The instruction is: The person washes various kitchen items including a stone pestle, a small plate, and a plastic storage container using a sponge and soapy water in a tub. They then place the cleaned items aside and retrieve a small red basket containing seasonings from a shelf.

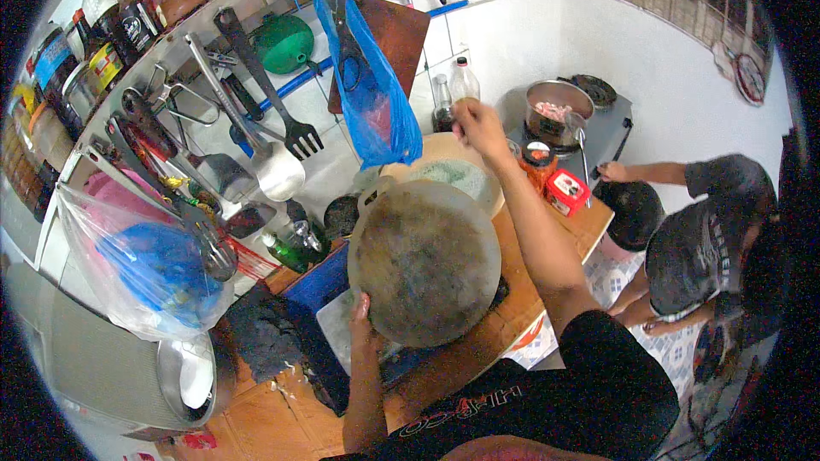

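Observation:
My left hand (362, 317) grips the lower left rim of a large round metal wok (429, 262), tilted up with a stained, greyish-brown face towards me. A small loop handle shows at its upper left. My right hand (477, 127) is raised past the wok with its fingers curled. It is blurred, and I cannot see whether anything is in it. Below and left of that hand, a peach plastic basin (492, 195) holds foamy, greenish water (448, 173), partly hidden by the wok. A grey-white slab (336, 320) lies under the wok's left side.
A blue plastic bag (378, 115) and scissors (346, 25) hang above the basin. A saucepan (557, 93) with pinkish pieces stands on the stove (612, 125), near a red tub (567, 192). Another person's hand (612, 171) touches a black handle at right. Utensils (278, 173) hang at left.

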